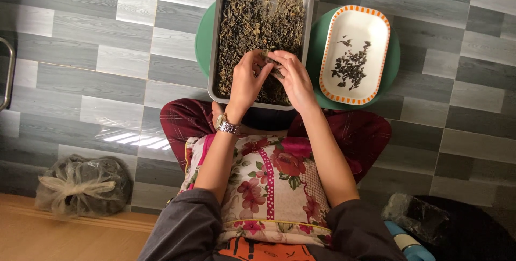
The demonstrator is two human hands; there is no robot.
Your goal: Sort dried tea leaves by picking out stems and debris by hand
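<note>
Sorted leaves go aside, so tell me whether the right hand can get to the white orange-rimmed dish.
Probably yes: the right hand is over the metal tray, with the dish just beside it and nothing between.

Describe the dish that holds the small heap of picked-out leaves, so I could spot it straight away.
Start at the metal tray of dried leaves in front of the seated person. Just to its right, on a green stool, lies a white oblong dish. Its orange striped rim and sparse dark leaves set it apart from the full tray.

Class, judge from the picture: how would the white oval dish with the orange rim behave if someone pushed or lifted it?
The white oval dish looks shallow and flat-bottomed, so it would probably slide rather than tip. It holds only a small scatter of dark leaves, so it is likely light. It looks glossy, so possibly slippery.
</note>
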